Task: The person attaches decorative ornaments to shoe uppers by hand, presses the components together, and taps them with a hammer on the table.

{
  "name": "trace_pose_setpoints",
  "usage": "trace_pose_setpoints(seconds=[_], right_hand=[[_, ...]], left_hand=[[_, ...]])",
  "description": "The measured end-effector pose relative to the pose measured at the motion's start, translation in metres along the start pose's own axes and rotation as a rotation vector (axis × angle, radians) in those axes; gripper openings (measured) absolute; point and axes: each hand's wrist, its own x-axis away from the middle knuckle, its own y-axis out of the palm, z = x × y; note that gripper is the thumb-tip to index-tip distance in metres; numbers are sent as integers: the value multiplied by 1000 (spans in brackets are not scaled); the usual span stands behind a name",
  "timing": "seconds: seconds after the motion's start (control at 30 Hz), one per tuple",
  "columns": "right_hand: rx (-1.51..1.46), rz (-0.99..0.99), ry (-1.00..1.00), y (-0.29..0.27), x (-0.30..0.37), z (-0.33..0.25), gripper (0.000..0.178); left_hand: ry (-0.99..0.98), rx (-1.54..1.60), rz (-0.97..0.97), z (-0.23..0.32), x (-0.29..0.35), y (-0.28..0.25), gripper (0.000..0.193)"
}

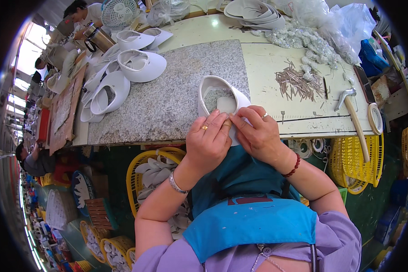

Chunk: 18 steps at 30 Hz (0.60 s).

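Observation:
A white sun visor [242,99] stands tilted at the table's near edge, its band forming a ring with a small pale piece showing inside. My left hand [209,138] pinches the near edge of the visor, a ring on one finger. Close beside it my right hand [257,132] also has its fingertips pressed on that edge. Whatever lies between the fingertips is too small to make out. To the left, several finished-looking white visors [145,68] are piled on the grey speckled slab [181,86].
On the table's right lie a heap of thin brown strips [299,81], a hammer [356,122] hanging past the edge and a tape roll [375,119]. Clear plastic bags [344,27] sit behind. A yellow basket [132,181] of white pieces is below. People work at the left.

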Motion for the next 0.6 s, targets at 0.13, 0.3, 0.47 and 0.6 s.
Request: trace_pose_setpoints(seconds=[0.13,0.3,0.47,0.6], right_hand=[[47,-78,-67,-3,-4,0,45],[145,-137,-150,-2,-5,2,42],[270,-239,-248,-7,-6,2,39],[167,-404,-139,-18,-16,5,37]], left_hand=[[-9,50,80,-2,0,1,27],[-3,68,108,-5,1,6,24],[-4,113,154,-10,4,9,23],[-43,124,133,-6,-1,6,24]])
